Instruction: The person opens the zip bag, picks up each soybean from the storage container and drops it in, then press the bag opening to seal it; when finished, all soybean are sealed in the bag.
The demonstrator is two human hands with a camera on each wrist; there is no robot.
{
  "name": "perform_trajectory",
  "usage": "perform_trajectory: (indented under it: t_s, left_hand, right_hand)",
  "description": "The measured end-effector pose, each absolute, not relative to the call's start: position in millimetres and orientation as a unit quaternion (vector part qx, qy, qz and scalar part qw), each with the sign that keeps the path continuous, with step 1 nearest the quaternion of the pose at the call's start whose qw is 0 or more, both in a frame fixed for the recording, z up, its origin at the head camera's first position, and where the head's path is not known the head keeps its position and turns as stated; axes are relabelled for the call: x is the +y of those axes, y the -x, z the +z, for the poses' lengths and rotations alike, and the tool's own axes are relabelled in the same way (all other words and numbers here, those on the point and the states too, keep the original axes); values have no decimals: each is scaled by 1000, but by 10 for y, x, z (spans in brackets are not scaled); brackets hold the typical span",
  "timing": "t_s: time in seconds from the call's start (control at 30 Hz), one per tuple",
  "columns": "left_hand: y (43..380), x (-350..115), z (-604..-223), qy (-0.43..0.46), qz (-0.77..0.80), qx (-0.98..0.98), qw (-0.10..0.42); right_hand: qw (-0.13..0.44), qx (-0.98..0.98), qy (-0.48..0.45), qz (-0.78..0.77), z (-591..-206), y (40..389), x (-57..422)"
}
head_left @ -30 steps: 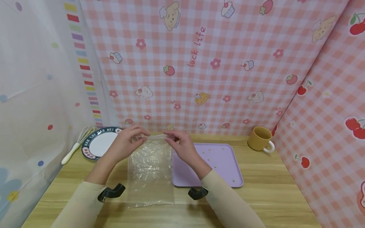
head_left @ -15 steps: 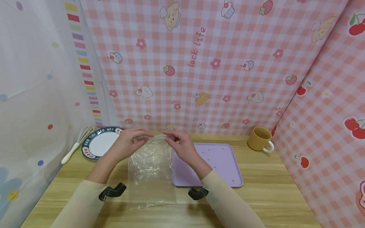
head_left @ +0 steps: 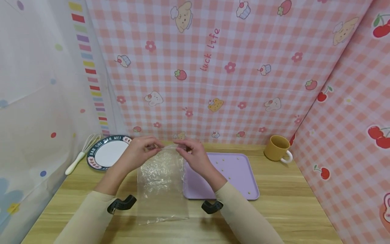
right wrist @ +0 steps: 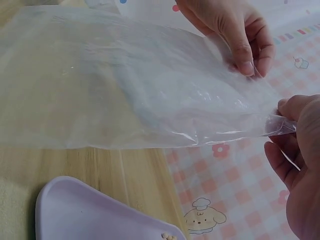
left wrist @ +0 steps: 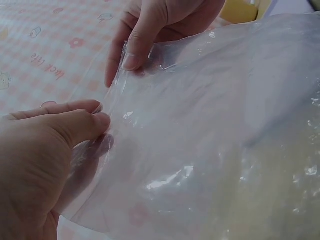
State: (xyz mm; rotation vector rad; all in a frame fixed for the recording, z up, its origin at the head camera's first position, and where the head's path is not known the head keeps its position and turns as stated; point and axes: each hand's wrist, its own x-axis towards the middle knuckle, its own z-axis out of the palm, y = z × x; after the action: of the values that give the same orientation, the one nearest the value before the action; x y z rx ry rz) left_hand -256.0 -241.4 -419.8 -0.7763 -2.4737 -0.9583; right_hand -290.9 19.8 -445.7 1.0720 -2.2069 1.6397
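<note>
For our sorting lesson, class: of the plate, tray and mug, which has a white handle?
The yellow mug, right of the purple tray: its white handle sticks out; the tray and dark-rimmed plate show none.

Corridor between left forearm [head_left: 88,217] and right forearm [head_left: 246,217] mostly taken by bag [head_left: 164,186], pinched along top edge by left hand [head_left: 138,152] and right hand [head_left: 195,154]. Passage left over table [head_left: 283,200], right of tray [head_left: 240,174] and through gap between tray and mug [head_left: 275,149]; mug handle to be skirted. Tray's left part screened by right arm and bag, right part reachable from above. Plate [head_left: 109,154] flanked by whisk [head_left: 80,157], partly covered by left hand. Rear route barred by gingham cloth [head_left: 243,118].
</note>
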Motion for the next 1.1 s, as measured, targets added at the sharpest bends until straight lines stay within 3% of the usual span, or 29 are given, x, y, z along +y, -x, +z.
perform_trajectory:
  t_s: [1.1]
  left_hand:
    - [2528,-2293,-4267,335,-315,-863,209]
  right_hand:
    - [-1,-772,-380,510,-4374,2923,125]
